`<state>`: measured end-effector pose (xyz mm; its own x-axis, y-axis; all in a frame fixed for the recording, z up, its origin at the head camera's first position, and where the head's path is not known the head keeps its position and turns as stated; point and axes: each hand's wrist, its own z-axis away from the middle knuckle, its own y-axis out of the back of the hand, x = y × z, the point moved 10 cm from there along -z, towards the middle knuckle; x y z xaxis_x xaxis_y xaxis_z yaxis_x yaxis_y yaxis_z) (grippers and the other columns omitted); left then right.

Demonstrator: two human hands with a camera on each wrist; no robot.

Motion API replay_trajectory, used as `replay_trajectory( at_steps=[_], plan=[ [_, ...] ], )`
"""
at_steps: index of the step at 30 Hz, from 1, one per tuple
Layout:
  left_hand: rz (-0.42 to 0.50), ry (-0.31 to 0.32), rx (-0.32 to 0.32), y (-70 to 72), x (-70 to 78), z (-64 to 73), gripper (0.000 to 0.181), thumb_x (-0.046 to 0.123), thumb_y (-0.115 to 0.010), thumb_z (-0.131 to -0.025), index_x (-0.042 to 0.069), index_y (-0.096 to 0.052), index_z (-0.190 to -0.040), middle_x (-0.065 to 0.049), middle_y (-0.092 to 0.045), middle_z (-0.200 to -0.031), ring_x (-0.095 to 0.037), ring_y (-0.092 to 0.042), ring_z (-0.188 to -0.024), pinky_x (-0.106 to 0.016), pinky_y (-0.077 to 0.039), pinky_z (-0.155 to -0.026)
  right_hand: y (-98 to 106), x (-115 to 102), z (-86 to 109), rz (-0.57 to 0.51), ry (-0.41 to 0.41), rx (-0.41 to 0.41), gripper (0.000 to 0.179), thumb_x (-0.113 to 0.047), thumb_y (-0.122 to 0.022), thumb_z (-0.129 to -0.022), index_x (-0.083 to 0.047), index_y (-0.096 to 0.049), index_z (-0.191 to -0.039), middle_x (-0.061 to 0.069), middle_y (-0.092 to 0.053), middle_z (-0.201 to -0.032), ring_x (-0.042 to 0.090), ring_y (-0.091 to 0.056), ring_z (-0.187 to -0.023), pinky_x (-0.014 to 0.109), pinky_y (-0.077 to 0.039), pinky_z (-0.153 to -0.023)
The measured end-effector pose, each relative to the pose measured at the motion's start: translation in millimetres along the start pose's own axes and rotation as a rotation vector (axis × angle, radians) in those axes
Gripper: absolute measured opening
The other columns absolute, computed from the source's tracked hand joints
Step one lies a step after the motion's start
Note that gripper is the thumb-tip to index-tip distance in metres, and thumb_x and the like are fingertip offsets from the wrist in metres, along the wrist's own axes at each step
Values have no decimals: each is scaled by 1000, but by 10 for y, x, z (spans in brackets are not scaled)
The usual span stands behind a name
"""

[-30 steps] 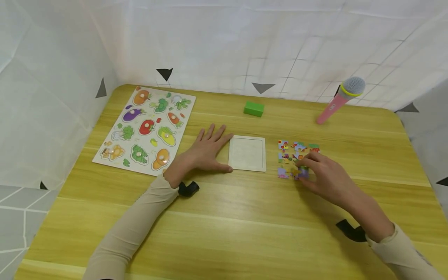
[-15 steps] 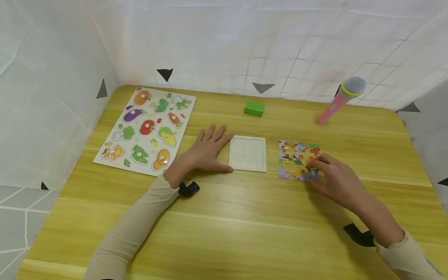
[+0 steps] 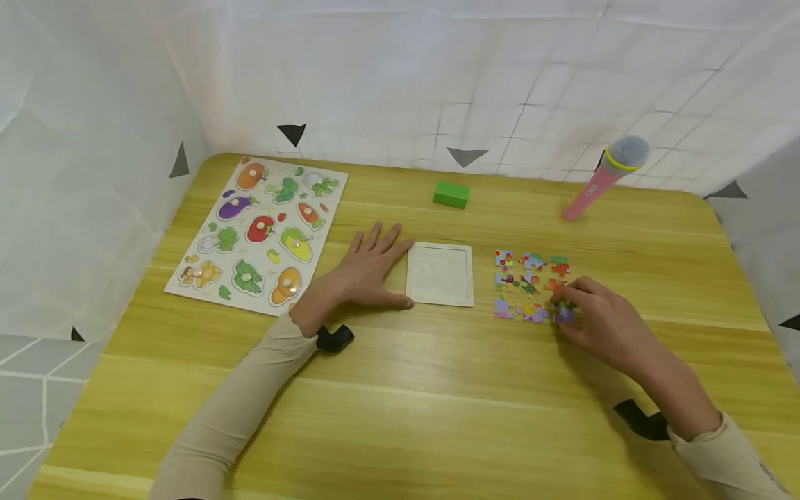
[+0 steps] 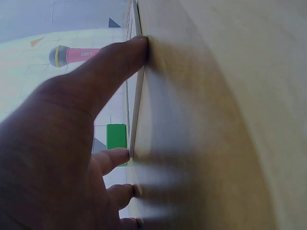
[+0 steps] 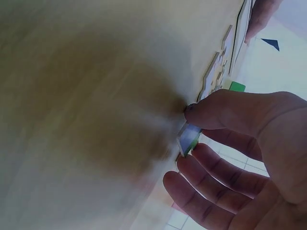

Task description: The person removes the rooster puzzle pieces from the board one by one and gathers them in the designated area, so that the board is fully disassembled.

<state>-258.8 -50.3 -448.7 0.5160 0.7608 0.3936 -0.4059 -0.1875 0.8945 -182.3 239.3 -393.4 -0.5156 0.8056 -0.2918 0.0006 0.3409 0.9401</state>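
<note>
My left hand [image 3: 367, 276] is spread out on the wooden table, its thumb and index fingertips touching the left corners of a small pale puzzle tray [image 3: 440, 275]. To the right of that tray lie several colourful jigsaw pieces, set out in rows with small gaps; one is a lilac corner piece [image 3: 503, 309]. At the near right of this group, my right hand [image 3: 601, 325] pinches a purple and green jigsaw piece [image 5: 188, 138] between thumb and fingers, low at the tabletop. The fingers partly cover that piece in the head view.
A vegetable knob puzzle board [image 3: 256, 236] lies left of my left hand. Behind the tray sits a green block [image 3: 451, 194]. A pink toy microphone [image 3: 600, 184] is at the back right, near the white sheet hanging along the table's far edge.
My right hand has moved a little right with the purple and green piece, opening a gap from the piece beside it. The left hand stays in place on the tray's edge.
</note>
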Motion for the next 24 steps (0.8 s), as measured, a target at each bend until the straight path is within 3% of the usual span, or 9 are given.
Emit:
replay_trajectory(
  at_steps=[24],
  plan=[
    [19, -15, 9, -78, -107, 57, 108, 69, -66, -83, 18, -14, -162, -11, 5, -167, -38, 13, -150, -58, 7, -117, 19, -26, -4, -1, -12, -7, 33, -4, -86, -70, -5, -73, -101, 9, -63, -100, 28, -65, -84, 45, -54, -63]
  ],
)
